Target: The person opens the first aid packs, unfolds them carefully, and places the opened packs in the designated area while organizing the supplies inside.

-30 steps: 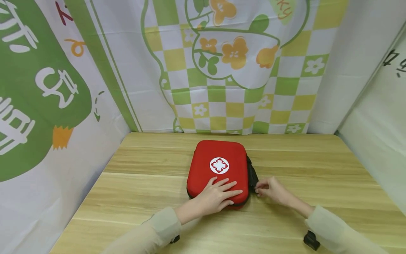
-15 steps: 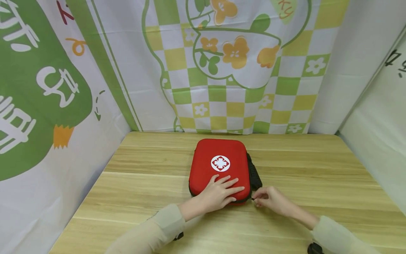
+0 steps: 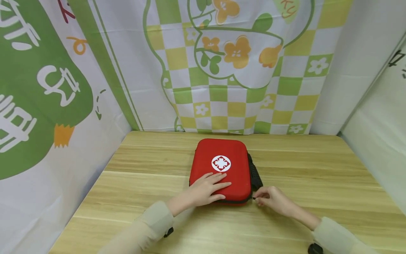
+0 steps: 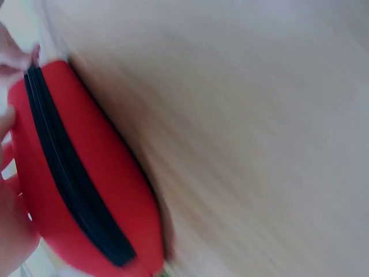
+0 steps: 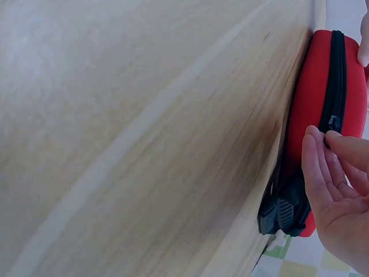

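Note:
A red zippered first-aid case [image 3: 233,150] with a white cross emblem [image 3: 221,163] lies flat on the table. My left hand [image 3: 204,190] rests on the lid near its front left, fingers spread and straight. At the case's front right corner, my right hand [image 3: 269,200] pinches the zipper pull between thumb and fingers. In the right wrist view the zipper slider [image 5: 333,122] shows just beyond those fingertips. A black zipper band [image 4: 69,173] runs along the front side in the left wrist view, its two edges together. The black carry handle [image 3: 255,174] sticks out on the right side.
The wooden table [image 3: 152,158] extends on all sides of the case. Behind it hangs a checkered, flower-printed curtain [image 3: 219,102], with printed cloth [image 3: 111,106] on the left and a pale cloth [image 3: 377,137] on the right.
My right hand has moved from beside the handle toward the front right corner and now pinches the zipper pull. My left hand has slid left across the lid.

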The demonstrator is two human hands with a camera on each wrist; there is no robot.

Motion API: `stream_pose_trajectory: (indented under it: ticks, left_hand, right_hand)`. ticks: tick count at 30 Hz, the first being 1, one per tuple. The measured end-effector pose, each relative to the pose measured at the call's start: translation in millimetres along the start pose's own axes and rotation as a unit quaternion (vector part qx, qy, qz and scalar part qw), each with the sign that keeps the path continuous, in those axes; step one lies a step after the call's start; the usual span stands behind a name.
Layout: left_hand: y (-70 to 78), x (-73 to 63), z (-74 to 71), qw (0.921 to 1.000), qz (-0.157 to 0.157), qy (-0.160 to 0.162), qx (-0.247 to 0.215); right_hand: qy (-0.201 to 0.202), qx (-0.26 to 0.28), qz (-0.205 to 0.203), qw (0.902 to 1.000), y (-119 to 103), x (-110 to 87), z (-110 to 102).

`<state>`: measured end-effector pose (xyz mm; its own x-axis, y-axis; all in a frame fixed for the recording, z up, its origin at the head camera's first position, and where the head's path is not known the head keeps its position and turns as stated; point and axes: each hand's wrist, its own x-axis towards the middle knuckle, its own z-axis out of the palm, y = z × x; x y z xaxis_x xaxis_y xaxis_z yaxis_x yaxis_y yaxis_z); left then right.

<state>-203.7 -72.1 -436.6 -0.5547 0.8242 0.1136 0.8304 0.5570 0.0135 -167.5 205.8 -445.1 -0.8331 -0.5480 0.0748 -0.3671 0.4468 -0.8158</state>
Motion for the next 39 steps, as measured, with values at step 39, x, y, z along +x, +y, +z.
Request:
stream_pose_trajectory:
  ticks: [39]
  left_hand:
    - [20.8,-7.7,-14.8,0.9941,0.08,-0.06,-0.043]
  right_hand:
    - [0.129,-0.104,0.045,0.9852,32.0,45.8,-42.2]
